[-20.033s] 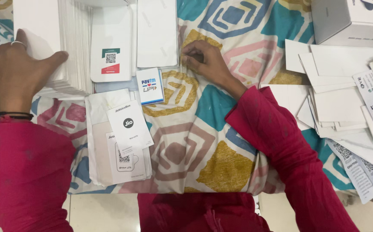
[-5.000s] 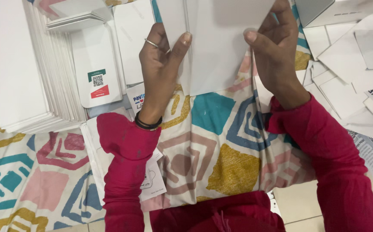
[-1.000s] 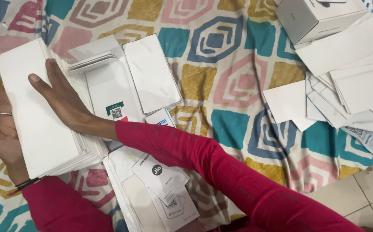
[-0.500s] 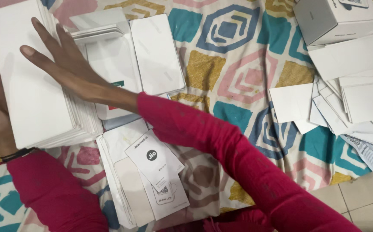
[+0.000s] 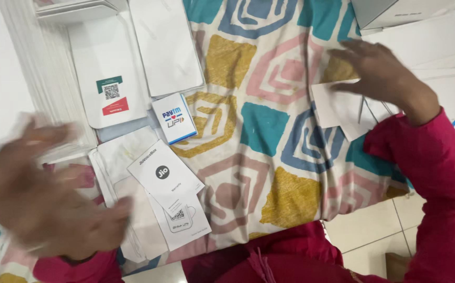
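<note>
At the far left of the frame a tall stack of white envelopes (image 5: 13, 78) runs down the edge. Below it, lower left, the left hand (image 5: 44, 204) is blurred, fingers spread, hovering over the stack's lower end and the leaflets (image 5: 167, 191) lying just beside it; whether it touches anything cannot be told. A small blue-and-white card (image 5: 173, 118) lies at centre left on the patterned cloth (image 5: 269, 173). Upper right, the right hand (image 5: 379, 73) rests palm down, fingers loosely spread, on loose white papers (image 5: 337, 107)
</note>
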